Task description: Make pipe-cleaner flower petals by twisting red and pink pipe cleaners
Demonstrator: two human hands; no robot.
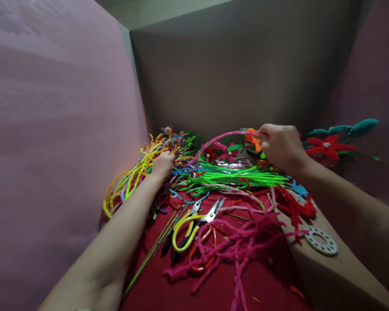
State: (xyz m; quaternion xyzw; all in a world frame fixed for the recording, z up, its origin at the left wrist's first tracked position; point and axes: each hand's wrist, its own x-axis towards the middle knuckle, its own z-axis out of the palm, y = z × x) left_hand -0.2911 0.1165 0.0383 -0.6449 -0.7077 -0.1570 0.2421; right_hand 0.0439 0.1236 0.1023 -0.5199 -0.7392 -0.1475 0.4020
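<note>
- The left hand (162, 166) lies on top of a tangle of yellow and orange pipe cleaners (132, 177) at the far left corner. Its fingertips are buried among the strands, so I cannot tell whether they grip any.
- The right hand (278, 144) is raised at the far right, thumb and fingertips pinched together on one end of a pink pipe cleaner (225, 134). This arcs up and leftward over the pile, and its other end dips in near the left hand.
- A pink board (58, 129) closes the left side and a grey board (240, 69) the back, and they meet just behind the tangle.
- A bundle of lime-green pipe cleaners (236, 177) lies between the hands, with small pipe-cleaner flowers (223, 151) just behind it, against the back board.
- On the right, a red flower (327, 144) and teal leaves (359, 126) lie beyond the right wrist.
- The red cloth (181, 298) shows bare only near the bottom edge. Above that lie loose pink strands (243, 242), scissors (214, 211), yellow-handled pliers (184, 229) and thin green stems (155, 250).
- The cardboard ledge (337, 280) to the right of the cloth is mostly bare. It carries a white ring (321, 241) with holes round its rim, and any print on the ring is too small to read.
</note>
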